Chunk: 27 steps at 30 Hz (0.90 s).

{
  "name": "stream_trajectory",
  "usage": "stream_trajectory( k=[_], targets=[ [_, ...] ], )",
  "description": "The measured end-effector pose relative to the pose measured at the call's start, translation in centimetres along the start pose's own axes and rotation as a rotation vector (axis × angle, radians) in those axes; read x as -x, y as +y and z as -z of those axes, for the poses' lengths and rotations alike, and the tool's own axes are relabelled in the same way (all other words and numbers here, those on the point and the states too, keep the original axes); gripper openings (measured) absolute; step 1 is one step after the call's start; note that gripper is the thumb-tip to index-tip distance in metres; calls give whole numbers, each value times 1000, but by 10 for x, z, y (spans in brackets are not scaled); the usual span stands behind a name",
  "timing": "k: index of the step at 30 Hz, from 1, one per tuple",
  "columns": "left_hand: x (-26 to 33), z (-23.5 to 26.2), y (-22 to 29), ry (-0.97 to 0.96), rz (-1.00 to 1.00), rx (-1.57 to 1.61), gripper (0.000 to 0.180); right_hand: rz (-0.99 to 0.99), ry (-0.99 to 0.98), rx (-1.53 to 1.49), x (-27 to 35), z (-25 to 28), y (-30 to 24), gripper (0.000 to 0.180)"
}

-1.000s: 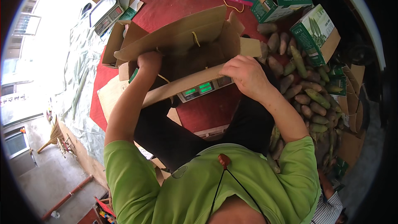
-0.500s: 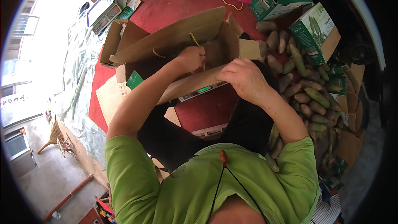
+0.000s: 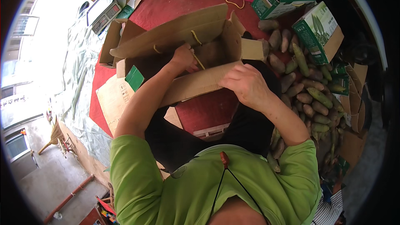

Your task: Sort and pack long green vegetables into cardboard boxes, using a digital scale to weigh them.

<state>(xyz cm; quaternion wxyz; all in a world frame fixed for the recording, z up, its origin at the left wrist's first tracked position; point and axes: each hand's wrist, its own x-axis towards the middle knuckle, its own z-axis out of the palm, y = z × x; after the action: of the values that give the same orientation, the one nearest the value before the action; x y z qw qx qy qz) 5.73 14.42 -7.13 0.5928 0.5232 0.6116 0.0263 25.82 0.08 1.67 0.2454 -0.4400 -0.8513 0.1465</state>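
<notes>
An open cardboard box (image 3: 198,84) with raised flaps lies across in front of my lap. My left hand (image 3: 183,59) reaches over its near flap, fingers curled at a yellow cord handle (image 3: 199,61); the fingertips are partly hidden. At the right end of the same near flap, my right hand (image 3: 246,84) pinches the edge, thumb towards me and fingers over the top. Another yellow cord (image 3: 196,37) comes through the far flap. The bottom of the box is mostly in shadow. A small green flap (image 3: 134,78) sticks out by the left end.
A pile of green and brownish elongated produce (image 3: 318,108) lies to the right. Green-and-white cartons (image 3: 318,33) stand beyond it. A scale (image 3: 104,11) with a display sits at the far left, near clear plastic sheeting (image 3: 79,83). Red covering (image 3: 166,0) lies under the box.
My left hand has shifted slightly left and lower into the box, and the cord beside it shows more. The near flap is tilted further towards me, covering the lit display beneath it.
</notes>
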Motion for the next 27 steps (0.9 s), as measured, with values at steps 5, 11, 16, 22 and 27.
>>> stream_trajectory(
  k=[5,11,16,22,27],
  targets=[
    [-12,12,-17,-16,43,64,23,2,8,6,-3,0,0,21],
    [36,52,23,-49,-40,-231,39,-61,24,-29,-10,3,3,20],
    [108,79,25,-10,-429,-454,40,-114,125,26,-18,6,16,18],
    [179,78,-16,134,-513,-420,42,-144,135,67,-32,8,34,16],
    [187,61,-36,271,-307,-663,42,-114,167,137,-24,17,38,12]
  ],
)
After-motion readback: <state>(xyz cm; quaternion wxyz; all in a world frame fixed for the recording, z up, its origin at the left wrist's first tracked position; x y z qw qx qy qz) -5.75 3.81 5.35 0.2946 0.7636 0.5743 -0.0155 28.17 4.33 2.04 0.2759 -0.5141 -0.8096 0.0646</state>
